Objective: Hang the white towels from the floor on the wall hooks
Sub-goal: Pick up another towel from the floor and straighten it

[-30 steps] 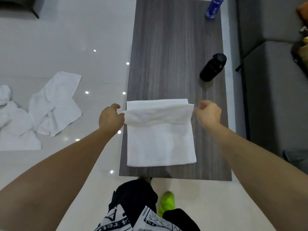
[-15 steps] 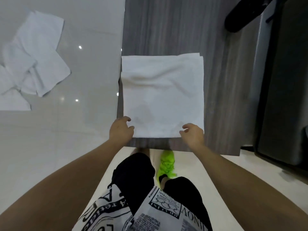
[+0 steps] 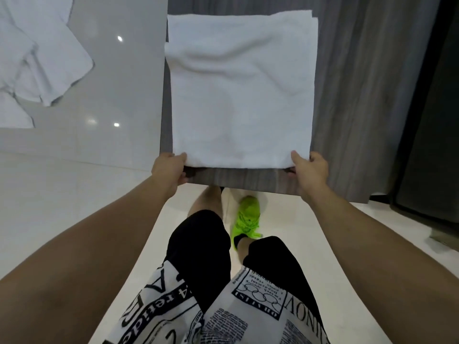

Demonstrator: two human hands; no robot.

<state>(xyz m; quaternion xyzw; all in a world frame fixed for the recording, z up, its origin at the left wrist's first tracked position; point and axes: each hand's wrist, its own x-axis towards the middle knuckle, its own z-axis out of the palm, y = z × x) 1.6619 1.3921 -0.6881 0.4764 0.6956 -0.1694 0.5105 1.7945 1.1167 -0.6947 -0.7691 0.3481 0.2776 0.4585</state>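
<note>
Both hands have come down from the far fold to the near edge of the folded white terry towel (image 3: 242, 95) since a second ago, and my view has dropped closer over it. Now my left hand (image 3: 170, 170) pinches the towel's near left corner, thumb on top, fingers tucked under; my right hand (image 3: 309, 170) pinches the near right corner the same way.

That towel lies flat on the dark grey wood-grain table (image 3: 352, 95), its near edge just short of the table's front lip and its left edge right at the table's left side. As I judge it, nothing is hung yet: no wall hooks are in view, and a heap of loose white towels (image 3: 37, 58) lies on the glossy pale tiled floor (image 3: 111, 95), left of the table and well apart from it.

Open floor lies left of the table; a dark cabinet front (image 3: 427, 120) closes in the right side.
</note>
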